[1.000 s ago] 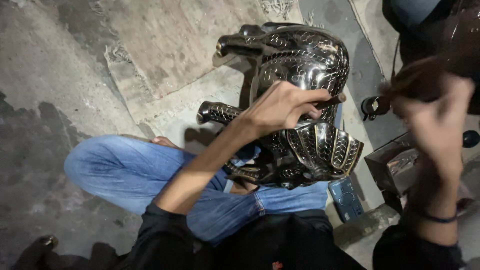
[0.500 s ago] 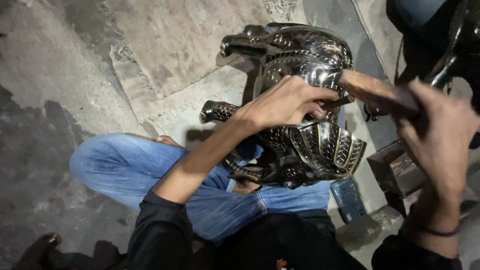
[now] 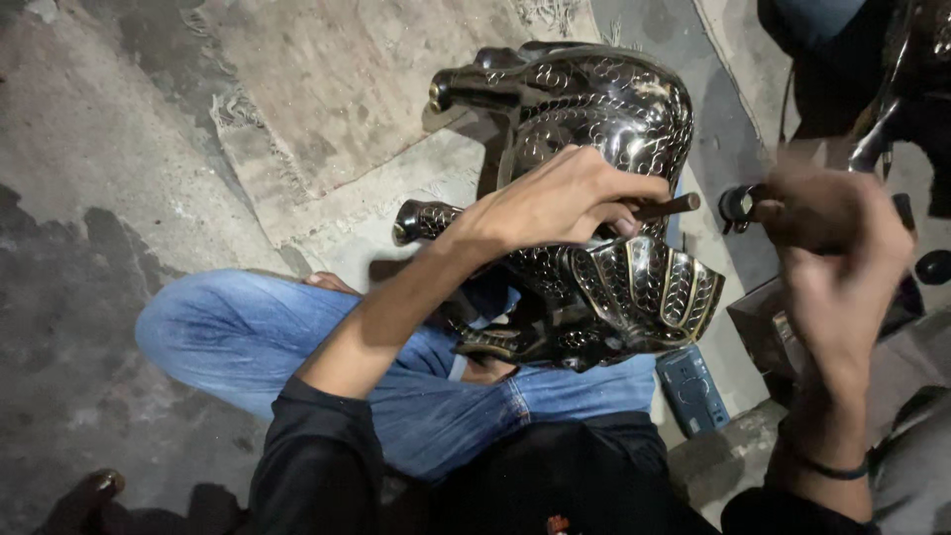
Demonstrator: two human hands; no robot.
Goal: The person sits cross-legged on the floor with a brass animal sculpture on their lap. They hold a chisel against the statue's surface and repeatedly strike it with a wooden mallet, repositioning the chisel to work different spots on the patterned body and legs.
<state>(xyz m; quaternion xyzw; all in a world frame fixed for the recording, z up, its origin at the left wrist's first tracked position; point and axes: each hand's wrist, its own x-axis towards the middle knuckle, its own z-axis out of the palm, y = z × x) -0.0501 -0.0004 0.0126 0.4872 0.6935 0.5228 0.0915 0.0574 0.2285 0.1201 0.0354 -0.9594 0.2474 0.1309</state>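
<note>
A dark metal animal figure (image 3: 594,109), covered in fine engraved patterns, rests on my lap and stands up from the floor. My left hand (image 3: 560,203) presses on its side and pinches a thin metal punch (image 3: 669,208), whose end sticks out to the right. My right hand (image 3: 832,258) hovers to the right of the punch, blurred with motion. It is closed around a brownish mallet (image 3: 807,193) that I can only make out as a blur.
I sit cross-legged in blue jeans (image 3: 248,337) on a rough concrete floor with a worn mat (image 3: 347,89). A small blue flat device (image 3: 693,391) lies by my knee. A small dark tool (image 3: 738,203) and dark metal pieces (image 3: 911,59) crowd the right side.
My right hand swung down from a raised position, brought the mallet onto the punch, and has now drawn back to the right. My left hand and the figure stayed in place.
</note>
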